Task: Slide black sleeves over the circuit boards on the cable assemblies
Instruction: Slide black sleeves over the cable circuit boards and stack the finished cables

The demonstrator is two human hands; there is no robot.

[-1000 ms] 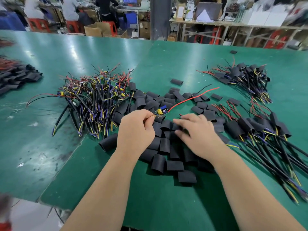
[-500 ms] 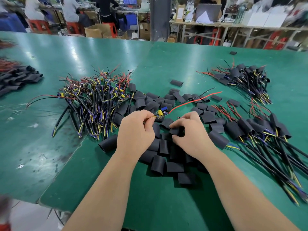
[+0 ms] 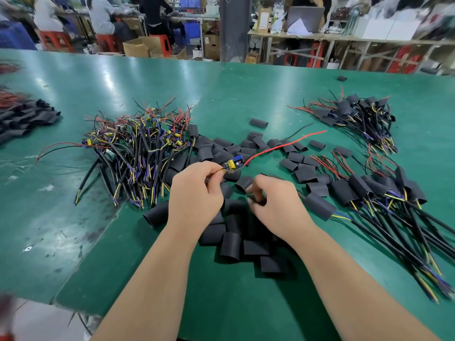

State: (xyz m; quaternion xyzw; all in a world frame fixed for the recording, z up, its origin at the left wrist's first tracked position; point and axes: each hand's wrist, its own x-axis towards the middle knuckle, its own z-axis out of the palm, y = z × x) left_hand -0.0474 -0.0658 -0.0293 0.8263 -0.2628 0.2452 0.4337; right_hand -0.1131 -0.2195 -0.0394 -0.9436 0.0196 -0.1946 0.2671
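Right hand (image 3: pixel 273 207) shifted left | its grip pinches black sleeve (image 3: pixel 256 202) | left hand (image 3: pixel 197 193) grip pinches circuit board (image 3: pixel 234 164)

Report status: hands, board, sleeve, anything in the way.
Left hand pinches cable assembly behind its bare circuit board. Right hand pinches black sleeve at loose pile, not yet on board. No blocker seen between them.

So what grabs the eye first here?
Two bare hands work at the centre: the left hand holds a circuit board trailing a red wire, and the right hand pinches a black sleeve from the loose heap. A tangled pile of bare cable assemblies lies to the left; sleeved ones fan out on the right.
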